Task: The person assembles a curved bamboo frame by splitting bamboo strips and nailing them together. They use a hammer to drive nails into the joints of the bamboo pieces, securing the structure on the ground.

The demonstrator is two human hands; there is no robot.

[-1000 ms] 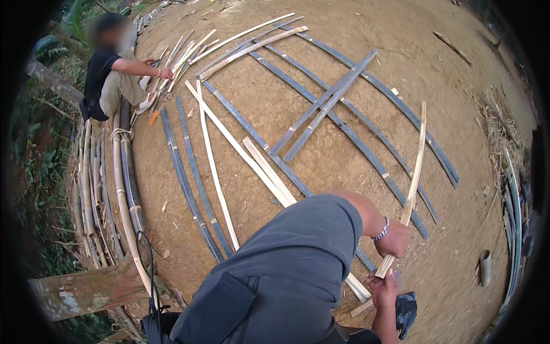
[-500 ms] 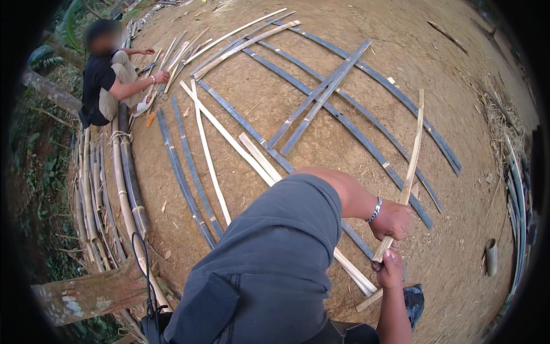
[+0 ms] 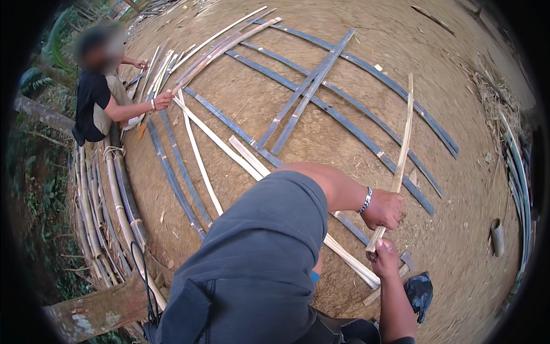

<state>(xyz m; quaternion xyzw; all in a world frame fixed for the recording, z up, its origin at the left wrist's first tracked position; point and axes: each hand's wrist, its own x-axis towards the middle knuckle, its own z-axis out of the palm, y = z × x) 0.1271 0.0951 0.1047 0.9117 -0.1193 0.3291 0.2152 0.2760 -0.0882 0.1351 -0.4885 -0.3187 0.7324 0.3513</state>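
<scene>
My left hand (image 3: 382, 210), with a chain bracelet at the wrist, is closed around a long pale split bamboo strip (image 3: 405, 140). The strip slants away from me over the ground. Just below, my right hand (image 3: 385, 258) is closed at the strip's near end, its thumb pressed along it. A dark rounded end shows beside that fist, and a grey flat, blade-like piece (image 3: 407, 261) lies on its other side. I cannot tell whether these belong to one tool. My left forearm passes over my bent knee (image 3: 252, 229) in grey cloth.
Dark bamboo slats (image 3: 338, 117) lie in a rough grid on bare earth. Pale strips (image 3: 220, 137) cross beside them. At the far left a person (image 3: 97, 92) crouches, handling strips. Bamboo poles (image 3: 117, 189) line the left edge. A black plastic bag (image 3: 419, 292) sits near my right forearm.
Both my hands stay on the strip, sitting slightly higher and more left in view. The person at the far left has reached forward and now grips a strip's near end.
</scene>
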